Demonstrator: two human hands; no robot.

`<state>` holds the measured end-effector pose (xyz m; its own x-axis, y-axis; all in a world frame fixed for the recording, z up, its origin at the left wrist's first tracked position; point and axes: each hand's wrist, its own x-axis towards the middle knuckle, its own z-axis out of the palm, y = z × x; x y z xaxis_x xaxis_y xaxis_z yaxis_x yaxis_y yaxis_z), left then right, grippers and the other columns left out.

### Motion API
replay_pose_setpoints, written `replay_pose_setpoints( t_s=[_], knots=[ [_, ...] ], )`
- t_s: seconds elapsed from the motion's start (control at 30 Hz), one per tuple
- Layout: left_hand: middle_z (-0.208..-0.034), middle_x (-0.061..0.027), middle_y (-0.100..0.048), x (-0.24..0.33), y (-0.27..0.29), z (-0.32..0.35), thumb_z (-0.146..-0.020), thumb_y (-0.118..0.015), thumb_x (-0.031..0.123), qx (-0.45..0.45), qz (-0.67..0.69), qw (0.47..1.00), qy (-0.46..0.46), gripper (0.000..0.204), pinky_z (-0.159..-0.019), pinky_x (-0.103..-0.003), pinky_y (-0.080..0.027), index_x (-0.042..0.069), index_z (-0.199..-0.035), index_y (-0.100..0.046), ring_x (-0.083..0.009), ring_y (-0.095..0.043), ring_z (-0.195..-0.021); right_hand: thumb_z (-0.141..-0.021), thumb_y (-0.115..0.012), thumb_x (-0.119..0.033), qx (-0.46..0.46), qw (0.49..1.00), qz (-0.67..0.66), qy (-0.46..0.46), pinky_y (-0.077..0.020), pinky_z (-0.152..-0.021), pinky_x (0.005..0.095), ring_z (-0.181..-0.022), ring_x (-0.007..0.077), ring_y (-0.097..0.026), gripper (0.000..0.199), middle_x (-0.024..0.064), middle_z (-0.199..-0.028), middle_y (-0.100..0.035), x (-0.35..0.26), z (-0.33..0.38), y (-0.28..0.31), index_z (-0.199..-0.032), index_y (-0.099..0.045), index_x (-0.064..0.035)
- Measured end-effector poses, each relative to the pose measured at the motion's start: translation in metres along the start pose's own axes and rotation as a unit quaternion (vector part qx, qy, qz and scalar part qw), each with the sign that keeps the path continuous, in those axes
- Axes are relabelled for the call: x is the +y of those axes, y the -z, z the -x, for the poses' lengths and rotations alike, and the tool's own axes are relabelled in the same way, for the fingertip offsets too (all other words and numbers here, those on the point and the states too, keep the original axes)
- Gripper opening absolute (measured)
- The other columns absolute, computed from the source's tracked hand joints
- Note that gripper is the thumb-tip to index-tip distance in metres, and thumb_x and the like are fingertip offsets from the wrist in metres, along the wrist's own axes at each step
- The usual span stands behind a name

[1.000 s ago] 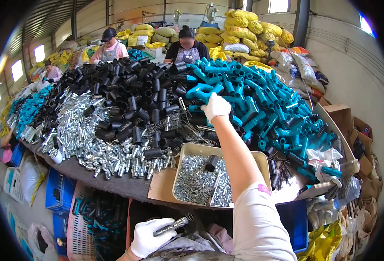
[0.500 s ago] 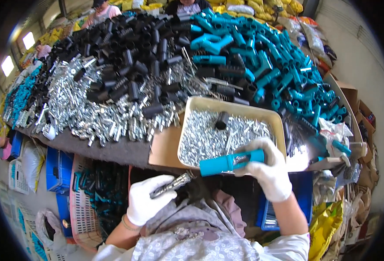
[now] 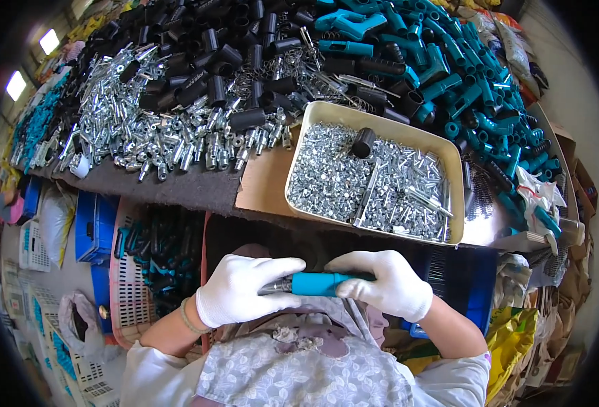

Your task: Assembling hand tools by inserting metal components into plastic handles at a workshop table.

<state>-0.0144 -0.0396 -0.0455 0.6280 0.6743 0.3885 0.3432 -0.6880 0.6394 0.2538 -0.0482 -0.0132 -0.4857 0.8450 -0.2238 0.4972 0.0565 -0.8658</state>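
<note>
Both my hands wear white gloves and meet over my lap, below the table edge. My right hand (image 3: 386,286) grips a teal plastic handle piece (image 3: 320,283). My left hand (image 3: 240,290) holds a small silver metal part (image 3: 274,287) pushed against the handle's left end. Just beyond them a beige tray (image 3: 299,150) of small silver screws and pins rests on the table, with one black cap (image 3: 363,142) lying in it.
The table carries heaps of silver metal fittings (image 3: 150,129), black caps (image 3: 232,47) and teal handle pieces (image 3: 462,74). A pink basket (image 3: 128,305) with finished parts and blue crates (image 3: 94,227) stand under the table at left. Bags and cardboard boxes (image 3: 550,319) crowd the right.
My right hand took a teal handle from the far pile, brought it back over the tray and down to my lap. The left hand's metal part now meets the handle's end.
</note>
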Motion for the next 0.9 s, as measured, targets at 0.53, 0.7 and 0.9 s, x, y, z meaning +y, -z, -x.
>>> replay_pose_setpoints(
  t_s=[0.53, 0.7, 0.9],
  knots=[
    [-0.076, -0.0089, -0.068, 0.008, -0.006, 0.006, -0.073, -0.085, 0.027, -0.092, 0.037, 0.994, -0.038, 0.051, -0.056, -0.033, -0.053, 0.006, -0.116, -0.068, -0.0256, -0.067, -0.061, -0.086, -0.075, -0.022, -0.034, 0.997, -0.063, 0.019, -0.0544, -0.086, 0.0348, -0.096, 0.0254, -0.072, 0.042, 0.0164, -0.104, -0.073, 0.016, 0.011, -0.02, -0.122, -0.066, -0.0035],
    [-0.084, -0.0106, -0.067, 0.013, -0.019, -0.012, -0.072, -0.086, 0.024, -0.081, 0.064, 0.993, -0.049, 0.053, -0.061, -0.033, -0.053, 0.003, -0.116, -0.067, -0.0258, -0.069, -0.07, -0.086, -0.074, -0.02, -0.025, 0.995, -0.077, 0.06, -0.054, -0.086, 0.0353, -0.095, 0.0243, -0.071, 0.051, 0.0209, -0.103, -0.071, 0.007, 0.003, -0.024, -0.13, -0.058, 0.0019],
    [-0.075, -0.0071, -0.062, 0.012, -0.035, -0.02, -0.071, -0.084, 0.026, -0.081, 0.013, 0.996, -0.045, 0.05, -0.057, -0.036, -0.051, 0.005, -0.114, -0.066, -0.0257, -0.066, -0.063, -0.086, -0.068, -0.021, -0.039, 0.999, 0.007, 0.022, -0.054, -0.086, 0.0378, -0.095, 0.0343, -0.07, 0.046, 0.0228, -0.103, -0.07, 0.0, 0.0, -0.009, -0.125, -0.061, 0.0008]
  ],
)
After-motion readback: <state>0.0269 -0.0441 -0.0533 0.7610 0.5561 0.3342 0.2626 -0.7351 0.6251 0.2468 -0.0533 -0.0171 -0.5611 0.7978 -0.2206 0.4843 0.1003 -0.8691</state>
